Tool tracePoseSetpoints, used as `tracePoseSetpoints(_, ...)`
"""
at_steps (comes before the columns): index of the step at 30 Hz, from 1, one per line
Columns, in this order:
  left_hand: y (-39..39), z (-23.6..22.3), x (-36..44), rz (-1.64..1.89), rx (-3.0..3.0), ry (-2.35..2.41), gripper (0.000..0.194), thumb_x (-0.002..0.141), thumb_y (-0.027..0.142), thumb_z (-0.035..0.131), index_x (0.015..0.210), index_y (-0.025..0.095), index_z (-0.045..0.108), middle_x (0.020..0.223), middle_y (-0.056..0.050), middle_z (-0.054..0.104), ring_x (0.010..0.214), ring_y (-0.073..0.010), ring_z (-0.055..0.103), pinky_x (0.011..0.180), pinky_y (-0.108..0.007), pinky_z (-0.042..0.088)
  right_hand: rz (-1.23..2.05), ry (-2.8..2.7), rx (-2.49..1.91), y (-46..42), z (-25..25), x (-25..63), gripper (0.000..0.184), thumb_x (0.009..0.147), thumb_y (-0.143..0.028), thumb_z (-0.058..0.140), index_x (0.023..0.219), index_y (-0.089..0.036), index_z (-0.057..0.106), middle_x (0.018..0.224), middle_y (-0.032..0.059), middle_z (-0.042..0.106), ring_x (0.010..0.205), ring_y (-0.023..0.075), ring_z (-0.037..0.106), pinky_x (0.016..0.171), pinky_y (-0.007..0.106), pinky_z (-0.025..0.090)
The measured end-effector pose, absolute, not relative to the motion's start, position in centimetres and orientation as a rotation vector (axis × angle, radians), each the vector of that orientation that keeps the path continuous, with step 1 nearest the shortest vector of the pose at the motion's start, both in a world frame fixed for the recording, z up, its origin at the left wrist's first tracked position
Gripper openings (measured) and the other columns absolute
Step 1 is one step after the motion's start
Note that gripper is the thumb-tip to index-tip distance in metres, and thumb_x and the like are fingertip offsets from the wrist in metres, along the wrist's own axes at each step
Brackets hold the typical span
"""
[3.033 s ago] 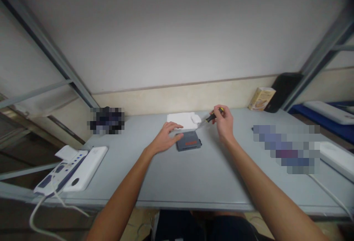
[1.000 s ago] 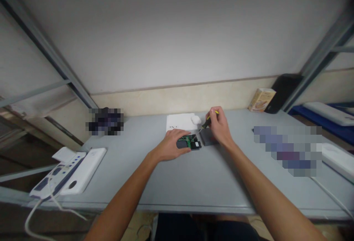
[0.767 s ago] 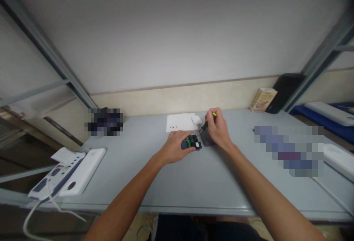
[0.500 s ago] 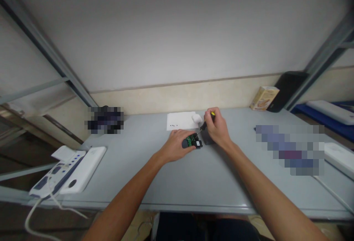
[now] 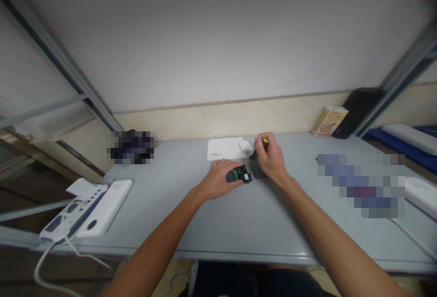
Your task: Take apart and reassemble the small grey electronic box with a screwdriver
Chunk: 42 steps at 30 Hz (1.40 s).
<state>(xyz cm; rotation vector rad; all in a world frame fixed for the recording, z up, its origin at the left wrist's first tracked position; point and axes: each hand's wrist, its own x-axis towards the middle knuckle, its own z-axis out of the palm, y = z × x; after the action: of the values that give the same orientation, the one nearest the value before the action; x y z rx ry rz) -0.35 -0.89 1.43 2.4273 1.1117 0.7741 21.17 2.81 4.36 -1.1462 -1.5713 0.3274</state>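
Your grey desk (image 5: 266,224) runs back to a pale wall (image 5: 218,42), its near edge well apart from the opened device (image 5: 236,175) at centre. Your left hand (image 5: 220,181) clasps that device, covering its left side. Your right hand (image 5: 269,157), closed around a screwdriver (image 5: 253,155), partly hides a grey cover (image 5: 260,173); the tip is unclear.

The opened gadget (image 5: 236,174), green circuit board exposed, lies on the desk (image 5: 218,224), a black-and-yellow screwdriver (image 5: 253,156) slanting tip-down to it, the dark grey cover (image 5: 258,171) just beside.
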Motion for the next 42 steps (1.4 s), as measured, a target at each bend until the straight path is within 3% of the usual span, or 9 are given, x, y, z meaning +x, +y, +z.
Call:
tracePoseSetpoints(4, -0.8, 1.2, -0.3, 0.787, 2.420, 1.099, 0.046, 0.091, 0.040, 0.076, 0.134, 0.031, 0.060, 0.133, -0.003, 0.070, 0.125, -0.0267, 0.060, 0.112, -0.045, 0.037, 0.415, -1.601, -1.097, 2.8, 4.7, 21.0, 0.025, 0.104, -0.047, 0.049, 0.099, -0.024, 0.055, 0.071, -0.0029, 0.053, 0.062, 0.0157, 0.051, 0.060, 0.028, 0.039)
tracePoseSetpoints(10, -0.6, 0.6, -0.2, 0.853, 2.370, 1.090, 0.043, 0.089, 0.036, 0.077, 0.128, 0.028, 0.061, 0.129, -0.004, 0.070, 0.123, -0.0270, 0.060, 0.111, -0.045, 0.040, 0.447, -1.602, -0.884, 2.9, 5.2, 20.8, 0.030, 0.103, -0.049, 0.051, 0.106, -0.024, 0.069, 0.107, 0.0070, 0.058, 0.098, 0.0215, 0.058, 0.077, 0.032, 0.046)
tracePoseSetpoints(14, -0.7, 0.6, -0.1, 0.832, 2.383, 1.102, 0.034, 0.089, 0.033, 0.076, 0.119, 0.026, 0.062, 0.124, -0.005, 0.071, 0.121, -0.0269, 0.061, 0.109, -0.045, 0.040, 0.585, -1.612, -0.843, 2.7, 5.8, 21.0, 0.026, 0.101, -0.046, 0.057, 0.103, -0.025, 0.074, 0.098, 0.0046, 0.063, 0.088, 0.0197, 0.058, 0.075, 0.032, 0.044)
tracePoseSetpoints(20, -1.0, 1.1, -0.2, 0.791, 2.432, 1.102, 0.020, 0.093, 0.036, 0.072, 0.105, 0.024, 0.061, 0.129, -0.005, 0.068, 0.122, -0.0259, 0.058, 0.106, -0.044, 0.041, 0.918, -1.485, -0.682, 2.5, 6.2, 21.0, 0.037, 0.094, -0.044, 0.069, 0.127, -0.028, 0.064, 0.089, 0.0012, 0.066, 0.083, 0.0191, 0.062, 0.074, 0.032, 0.049)
tracePoseSetpoints(23, -1.0, 1.1, -0.2, 0.782, 2.450, 1.101, 0.019, 0.094, 0.036, 0.071, 0.102, 0.024, 0.060, 0.131, -0.005, 0.067, 0.123, -0.0259, 0.057, 0.107, -0.045, 0.040, 0.980, -1.466, -0.644, 2.5, 5.9, 20.7, 0.025, 0.097, -0.047, 0.063, 0.110, -0.026, 0.068, 0.093, 0.0036, 0.069, 0.085, 0.0201, 0.065, 0.075, 0.033, 0.051)
tracePoseSetpoints(27, -1.0, 1.3, -0.1, 0.758, 2.470, 1.109, 0.018, 0.094, 0.035, 0.071, 0.102, 0.024, 0.059, 0.132, -0.005, 0.067, 0.123, -0.0260, 0.057, 0.106, -0.045, 0.040, 0.855, -1.481, -0.673, 2.3, 5.8, 20.5, 0.024, 0.099, -0.046, 0.062, 0.095, -0.024, 0.069, 0.107, 0.0063, 0.067, 0.097, 0.0216, 0.063, 0.078, 0.033, 0.050)
tracePoseSetpoints(30, -1.1, 1.4, -0.2, 0.745, 2.496, 1.092, 0.018, 0.094, 0.034, 0.071, 0.103, 0.024, 0.059, 0.134, -0.005, 0.066, 0.124, -0.0261, 0.057, 0.106, -0.045, 0.039, 0.726, -1.492, -0.727, 2.3, 6.1, 20.7, 0.022, 0.094, -0.044, 0.070, 0.085, -0.024, 0.071, 0.094, 0.0041, 0.063, 0.090, 0.0201, 0.059, 0.076, 0.032, 0.047)
tracePoseSetpoints(36, -1.0, 1.4, -0.2, 0.740, 2.493, 1.095, 0.018, 0.094, 0.035, 0.070, 0.106, 0.024, 0.061, 0.132, -0.006, 0.067, 0.123, -0.0260, 0.057, 0.107, -0.045, 0.039, 0.930, -1.469, -0.678, 2.6, 6.1, 21.3, 0.025, 0.097, -0.045, 0.064, 0.110, -0.027, 0.075, 0.092, 0.0030, 0.069, 0.088, 0.0204, 0.062, 0.080, 0.033, 0.049)
tracePoseSetpoints(42, -1.1, 1.5, -0.1, 0.745, 2.492, 1.095, 0.017, 0.095, 0.036, 0.070, 0.105, 0.025, 0.063, 0.133, -0.005, 0.067, 0.124, -0.0256, 0.057, 0.108, -0.044, 0.039, 0.803, -1.513, -0.670, 2.2, 6.2, 20.9, 0.029, 0.100, -0.047, 0.058, 0.088, -0.025, 0.072, 0.101, 0.0053, 0.069, 0.101, 0.0226, 0.063, 0.088, 0.035, 0.048)
